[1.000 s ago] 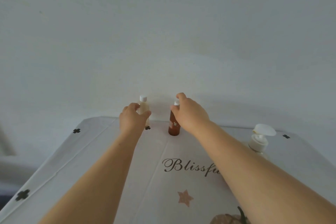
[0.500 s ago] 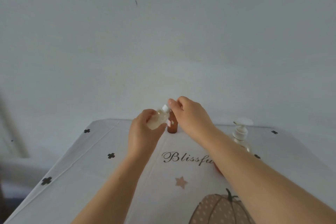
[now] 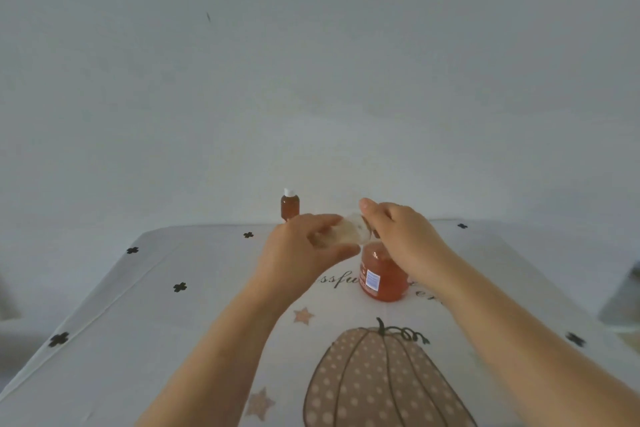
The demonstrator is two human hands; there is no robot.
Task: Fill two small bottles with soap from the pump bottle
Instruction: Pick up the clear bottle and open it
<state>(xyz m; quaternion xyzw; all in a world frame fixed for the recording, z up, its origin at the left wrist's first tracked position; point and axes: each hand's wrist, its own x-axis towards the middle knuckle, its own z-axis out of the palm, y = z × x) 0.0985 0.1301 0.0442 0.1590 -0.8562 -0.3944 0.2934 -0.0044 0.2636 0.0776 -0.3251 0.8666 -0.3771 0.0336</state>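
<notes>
The hands meet above the middle of the surface (image 3: 173, 322). The left hand (image 3: 298, 246) grips the clear small bottle (image 3: 351, 234) round its body. The right hand (image 3: 401, 236) pinches that bottle's neck end; the fingers hide any cap. The bottle's long axis lies almost level, neck pointing right into the right hand. Just beneath stands the pump bottle (image 3: 384, 279), its pump head hidden behind the right hand. The brown small bottle (image 3: 290, 207) stands upright and capped, farther off and left. Uncapping looks to be the step in hand.
</notes>
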